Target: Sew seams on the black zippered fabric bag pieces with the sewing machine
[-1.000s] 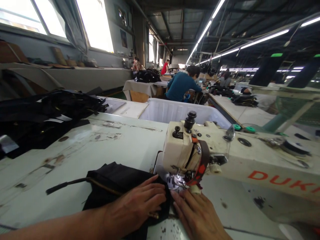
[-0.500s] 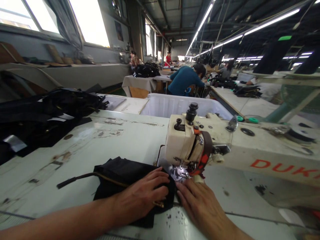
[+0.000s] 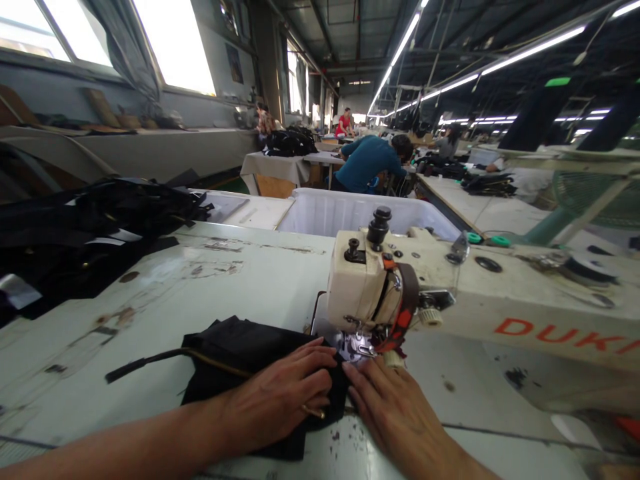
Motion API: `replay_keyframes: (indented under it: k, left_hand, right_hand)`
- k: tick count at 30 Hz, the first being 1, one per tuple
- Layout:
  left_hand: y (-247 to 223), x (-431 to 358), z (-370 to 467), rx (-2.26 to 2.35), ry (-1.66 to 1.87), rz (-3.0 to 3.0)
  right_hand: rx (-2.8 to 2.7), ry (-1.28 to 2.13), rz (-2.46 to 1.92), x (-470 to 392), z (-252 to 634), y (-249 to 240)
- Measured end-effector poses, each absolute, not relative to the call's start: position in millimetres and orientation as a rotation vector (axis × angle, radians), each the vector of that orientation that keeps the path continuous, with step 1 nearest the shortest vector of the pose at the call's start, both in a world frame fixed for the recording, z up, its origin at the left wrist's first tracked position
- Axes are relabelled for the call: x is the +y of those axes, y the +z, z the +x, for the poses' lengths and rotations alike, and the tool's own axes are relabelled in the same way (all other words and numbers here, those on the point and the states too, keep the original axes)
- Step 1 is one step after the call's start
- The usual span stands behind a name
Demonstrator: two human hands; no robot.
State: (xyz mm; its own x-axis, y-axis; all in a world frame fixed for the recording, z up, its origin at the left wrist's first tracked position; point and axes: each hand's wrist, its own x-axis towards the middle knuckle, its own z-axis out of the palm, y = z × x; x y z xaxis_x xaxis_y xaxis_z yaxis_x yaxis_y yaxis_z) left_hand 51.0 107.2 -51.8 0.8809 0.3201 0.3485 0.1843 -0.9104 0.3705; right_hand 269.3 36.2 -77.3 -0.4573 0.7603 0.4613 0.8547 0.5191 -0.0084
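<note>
A black fabric piece (image 3: 227, 347) with a gold-toned zipper lies on the pale sewing table, one end at the machine's needle area. The zipper's loose tail (image 3: 137, 365) sticks out to the left. My left hand (image 3: 285, 387) rests over the fabric with bent fingers gripping it, and a small gold-coloured metal piece (image 3: 314, 412) shows beneath them. Beside the fabric's right edge, my right hand (image 3: 390, 403) lies flat, fingers stretched towards the lit presser foot (image 3: 367, 349). The sewing machine (image 3: 373, 287) stands just beyond both hands. The fabric's underside is hidden.
A heap of black fabric pieces (image 3: 100, 227) covers the table's left side. Behind the machine stands a white plastic bin (image 3: 345, 207). The machine arm (image 3: 500, 293) stretches to the right. A person in a teal top (image 3: 367, 163) bends over farther back.
The view has shifted slightly, so everything appears a little further left. Both hands and the fabric keep nearly the same place at the machine.
</note>
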Motion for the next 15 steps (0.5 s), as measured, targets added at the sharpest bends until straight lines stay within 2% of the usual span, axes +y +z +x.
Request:
replay_keyframes:
  k: [8, 15]
  left_hand:
    - [-45.8, 105.7, 52.1, 0.427, 0.509, 2.693]
    - [-45.5, 105.7, 54.3, 0.409, 0.501, 2.742]
  right_hand:
    - [-2.259, -0.098, -1.413, 34.3, 279.5, -73.0]
    - [-2.389, -0.078, -1.431, 33.5, 276.1, -75.4]
